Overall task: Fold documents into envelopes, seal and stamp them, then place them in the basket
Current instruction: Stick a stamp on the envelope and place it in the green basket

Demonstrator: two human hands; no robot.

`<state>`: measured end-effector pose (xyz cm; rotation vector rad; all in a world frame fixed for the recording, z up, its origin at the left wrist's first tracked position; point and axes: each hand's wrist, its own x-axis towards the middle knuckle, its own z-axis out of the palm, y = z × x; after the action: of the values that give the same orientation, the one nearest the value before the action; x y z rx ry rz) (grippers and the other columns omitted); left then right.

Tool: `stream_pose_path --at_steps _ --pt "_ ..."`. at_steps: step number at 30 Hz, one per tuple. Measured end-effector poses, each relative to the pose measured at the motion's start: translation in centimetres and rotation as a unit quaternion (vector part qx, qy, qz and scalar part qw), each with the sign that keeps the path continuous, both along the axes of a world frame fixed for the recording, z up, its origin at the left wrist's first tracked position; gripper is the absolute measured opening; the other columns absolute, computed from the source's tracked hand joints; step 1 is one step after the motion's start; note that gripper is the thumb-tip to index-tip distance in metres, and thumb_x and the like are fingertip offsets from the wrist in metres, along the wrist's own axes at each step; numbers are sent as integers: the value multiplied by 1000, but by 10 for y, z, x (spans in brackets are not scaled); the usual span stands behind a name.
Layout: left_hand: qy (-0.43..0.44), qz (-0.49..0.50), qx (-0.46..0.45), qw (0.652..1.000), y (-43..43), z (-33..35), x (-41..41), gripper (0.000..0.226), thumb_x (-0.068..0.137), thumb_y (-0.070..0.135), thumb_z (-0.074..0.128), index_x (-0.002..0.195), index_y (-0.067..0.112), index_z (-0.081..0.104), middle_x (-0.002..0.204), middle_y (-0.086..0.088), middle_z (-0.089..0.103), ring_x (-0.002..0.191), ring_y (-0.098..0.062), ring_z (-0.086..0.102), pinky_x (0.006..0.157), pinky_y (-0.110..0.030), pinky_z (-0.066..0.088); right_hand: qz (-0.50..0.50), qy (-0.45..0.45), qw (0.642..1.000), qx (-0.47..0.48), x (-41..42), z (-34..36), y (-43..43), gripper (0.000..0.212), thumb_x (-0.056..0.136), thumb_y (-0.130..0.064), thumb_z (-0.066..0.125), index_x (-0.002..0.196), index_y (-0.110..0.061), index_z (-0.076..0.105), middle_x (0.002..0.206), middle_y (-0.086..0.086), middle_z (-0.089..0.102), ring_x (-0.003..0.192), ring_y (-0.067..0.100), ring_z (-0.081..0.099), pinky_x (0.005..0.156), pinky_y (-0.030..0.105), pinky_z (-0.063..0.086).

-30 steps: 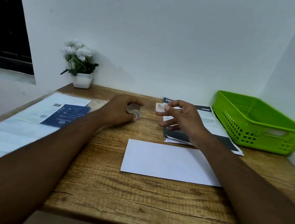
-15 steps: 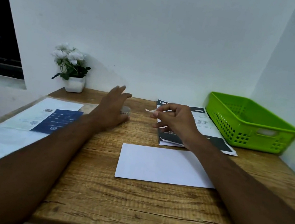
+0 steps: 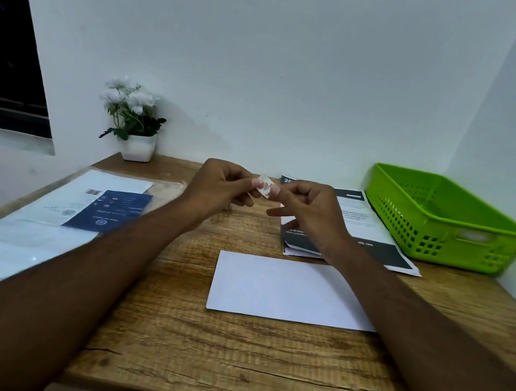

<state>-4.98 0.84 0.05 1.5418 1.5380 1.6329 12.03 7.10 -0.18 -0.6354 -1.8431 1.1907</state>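
Observation:
Above the far middle of the wooden table [image 3: 221, 354], both hands pinch a small whitish piece of tape [image 3: 265, 186] between their fingertips. My left hand [image 3: 220, 188] holds its left end and my right hand [image 3: 306, 209] its right end. A white envelope [image 3: 288, 290] lies flat on the table, nearer to me than the hands. Printed documents [image 3: 369, 239] with dark bands lie behind my right hand. The green basket [image 3: 445, 218] stands at the far right. The tape roll is hidden.
A small white pot of white flowers [image 3: 131, 124] stands at the back left by the wall. Large white and blue sheets [image 3: 48, 224] cover the table's left side. White walls close in the back and the right side.
My left hand let go of the tape roll on the table and rose to meet the right hand. Both now pinch the small piece that only the right hand held.

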Motion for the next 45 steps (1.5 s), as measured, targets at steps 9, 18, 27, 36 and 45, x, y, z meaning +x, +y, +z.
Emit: stream_pose_path --at_steps 9,18,27,36,45 --pt "64 -31 -5 997 1 -2 -3 13 93 13 60 94 7 71 81 -7 73 67 -18 67 67 -28 56 -18 -9 1000 -12 1 -1 4 26 85 -27 75 101 -8 67 85 6 77 69 30 74 55 28 50" --pt "84 -44 -1 995 1 -2 -2 14 94 9 57 97 2 69 79 -6 71 67 -20 66 69 -34 54 -3 -34 999 -27 2 -2 7 6 86 -17 75 86 -20 70 81 0 76 65 21 72 53 23 50" --pt "44 -30 11 999 2 -2 -1 8 90 5 62 95 6 69 84 -15 71 64 -18 67 60 -27 54 27 -58 996 -60 4 1 5 8 88 -24 71 91 -17 74 87 -4 75 75 17 72 55 20 50" --pt "49 -26 16 998 -1 0 2 11 87 5 65 96 9 70 81 -12 72 61 -19 66 67 -38 58 41 -68 995 -65 9 4 8 13 88 -8 70 96 -18 69 86 2 76 68 16 72 60 24 55" --pt "73 -44 21 996 -6 3 9 11 82 13 73 93 10 73 69 3 72 58 -14 66 61 -26 56 19 -58 997 -51 12 7 7 25 83 -23 78 103 -9 74 96 6 76 72 18 73 56 20 52"
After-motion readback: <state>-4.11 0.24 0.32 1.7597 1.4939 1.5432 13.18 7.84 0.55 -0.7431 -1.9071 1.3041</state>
